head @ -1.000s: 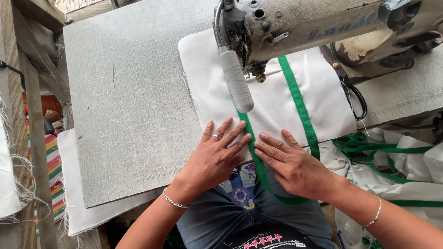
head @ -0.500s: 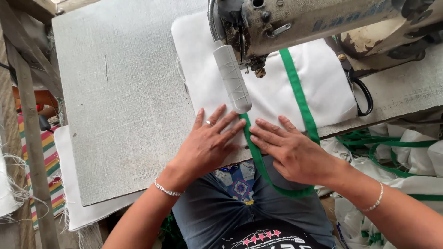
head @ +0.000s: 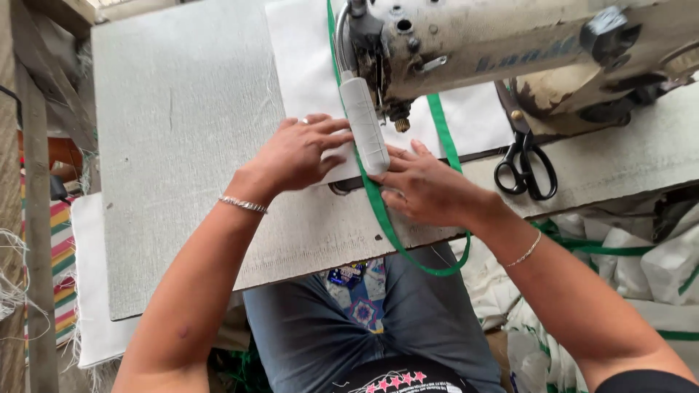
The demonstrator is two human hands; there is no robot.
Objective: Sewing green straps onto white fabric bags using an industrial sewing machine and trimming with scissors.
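Pressing flat on the white fabric point(head: 306, 58), the left hand point(head: 295, 156) lies palm down with its fingers spread, gripping nothing, forearm angled up from the lower left. Between the 2 hands runs the green strap point(head: 378, 211), under the sewing machine point(head: 510, 51). The right hand point(head: 429, 185) lies flat, fingers extended on strap and fabric. Black scissors point(head: 526, 164) rest further right on the table point(head: 182, 109).

sewing machine point(head: 510, 51) cut off at top and right edges, needle hidden behind its taped lever point(head: 364, 124)
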